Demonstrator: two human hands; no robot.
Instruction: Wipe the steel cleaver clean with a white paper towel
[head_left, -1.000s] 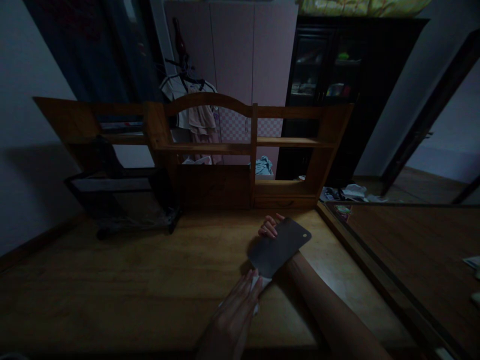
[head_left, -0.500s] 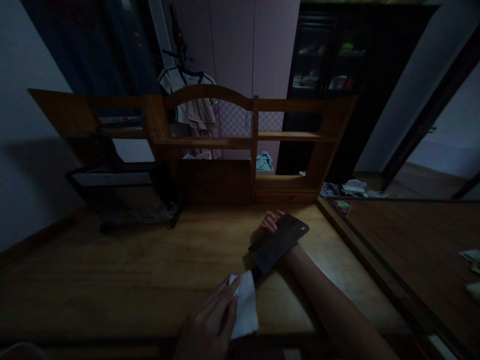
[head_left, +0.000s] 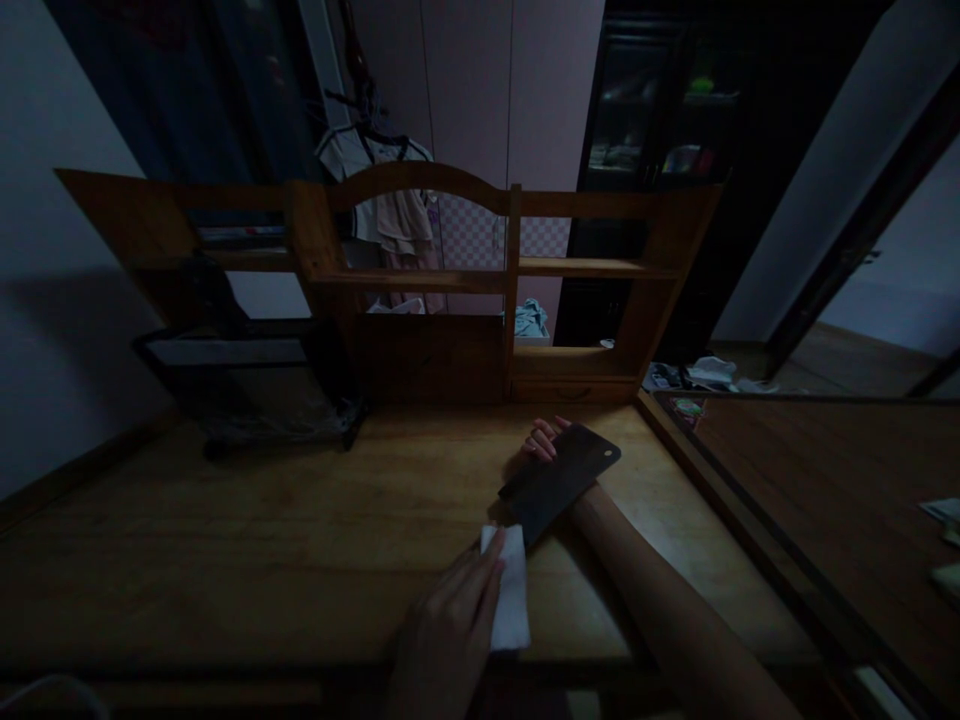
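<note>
A dark cleaver is held slantwise over the desk, with its holed blade end at the upper right. Behind the blade is my right hand, whose curled fingers show past the upper edge while the palm is hidden. My left hand grips a folded white cloth or tissue and presses it around the cleaver's handle end. The handle is covered by the cloth and fingers.
The wooden desk has a shelf unit along its back. A black-framed object partly wrapped in plastic stands at the left. Beyond the desk's right edge lies a brown surface. The room is dim.
My left hand and the cloth have moved right and slightly up along the handle toward the blade. My right hand and the cleaver stay almost in place.
</note>
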